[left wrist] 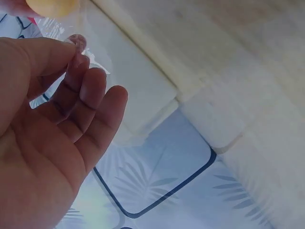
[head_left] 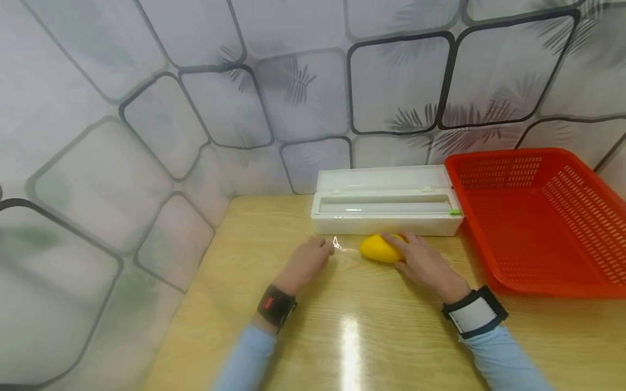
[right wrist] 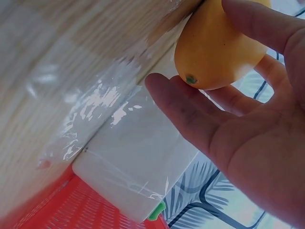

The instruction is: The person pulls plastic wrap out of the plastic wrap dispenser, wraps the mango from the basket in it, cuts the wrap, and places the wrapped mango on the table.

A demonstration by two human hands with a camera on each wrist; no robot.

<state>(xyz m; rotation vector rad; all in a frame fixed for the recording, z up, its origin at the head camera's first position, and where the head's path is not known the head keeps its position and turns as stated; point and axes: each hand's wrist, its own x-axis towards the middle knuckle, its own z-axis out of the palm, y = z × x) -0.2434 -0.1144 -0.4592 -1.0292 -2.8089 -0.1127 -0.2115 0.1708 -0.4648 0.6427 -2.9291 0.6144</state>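
Note:
A yellow mango [head_left: 379,248] lies at the front of a white cling film box [head_left: 386,225]. My right hand [head_left: 424,262] grips its right end, and in the right wrist view the mango's green stem spot [right wrist: 191,78] faces the fingers. To the left of the mango, my left hand [head_left: 307,263] pinches a bit of clear cling film [left wrist: 78,43] between thumb and forefinger, its other fingers loosely bent. Shiny film [right wrist: 102,98] also spreads over the table and the box front in the right wrist view. The box lid stands raised, with a pale roll [head_left: 386,208] inside.
A red plastic basket [head_left: 494,266] with slotted walls stands right of the box, close against its end. A green slider [head_left: 455,212] sits at the box's right end. Behind the wooden table [head_left: 313,347] rises a patterned wall [head_left: 303,81], which also closes off the left side.

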